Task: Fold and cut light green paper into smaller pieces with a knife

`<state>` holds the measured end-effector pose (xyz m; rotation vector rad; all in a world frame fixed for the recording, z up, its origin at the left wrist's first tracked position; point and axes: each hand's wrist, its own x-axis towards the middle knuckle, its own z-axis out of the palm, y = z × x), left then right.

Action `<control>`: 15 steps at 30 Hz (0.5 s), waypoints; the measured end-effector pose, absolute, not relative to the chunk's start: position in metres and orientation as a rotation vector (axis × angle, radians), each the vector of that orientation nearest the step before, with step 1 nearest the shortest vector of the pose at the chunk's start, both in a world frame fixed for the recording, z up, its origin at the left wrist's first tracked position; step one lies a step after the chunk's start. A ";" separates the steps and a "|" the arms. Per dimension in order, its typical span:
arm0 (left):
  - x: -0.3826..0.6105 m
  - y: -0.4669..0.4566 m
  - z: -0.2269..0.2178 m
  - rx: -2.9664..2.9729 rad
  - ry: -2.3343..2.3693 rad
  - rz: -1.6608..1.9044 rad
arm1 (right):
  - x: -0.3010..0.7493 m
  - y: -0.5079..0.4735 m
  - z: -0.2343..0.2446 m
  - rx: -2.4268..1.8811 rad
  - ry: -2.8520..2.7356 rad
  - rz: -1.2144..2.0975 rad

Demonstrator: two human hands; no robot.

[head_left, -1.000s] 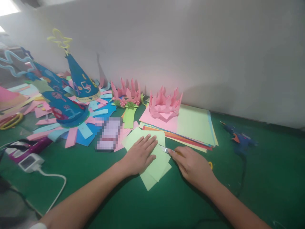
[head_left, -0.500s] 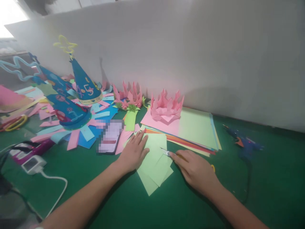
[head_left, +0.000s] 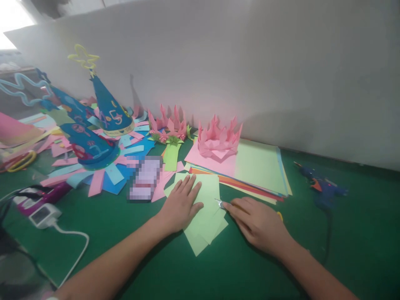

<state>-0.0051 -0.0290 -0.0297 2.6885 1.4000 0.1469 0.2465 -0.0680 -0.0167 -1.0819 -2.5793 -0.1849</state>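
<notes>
My left hand [head_left: 182,205] lies flat with fingers spread on light green paper sheets [head_left: 208,216] on the green table. My right hand [head_left: 258,223] is closed around a small utility knife [head_left: 220,203], whose metal blade tip touches the right edge of the green paper. A yellow bit of the knife's handle shows behind the hand. Just beyond the hands lies a stack of coloured paper [head_left: 259,171] with a pink folded paper crown [head_left: 218,139] on it.
A second pink crown [head_left: 168,125] stands by the wall. Blue cone hats [head_left: 108,110] sit among paper strips at left. A phone [head_left: 143,178], a white charger with cable [head_left: 43,214] and a blue glue gun [head_left: 323,187] lie on the table [head_left: 359,241].
My left hand has slid slightly right on the green paper. The knife tip has drawn down along the paper's right edge toward me.
</notes>
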 end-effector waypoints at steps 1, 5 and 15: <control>-0.005 -0.029 -0.031 2.697 1.403 0.148 | 0.246 -0.068 -0.017 -1.091 -2.581 -0.185; -0.007 -0.029 -0.034 2.722 1.411 0.168 | 0.247 -0.068 -0.019 -1.109 -2.570 -0.181; -0.006 -0.029 -0.035 2.750 1.419 0.156 | 0.251 -0.066 -0.014 -1.094 -2.594 -0.175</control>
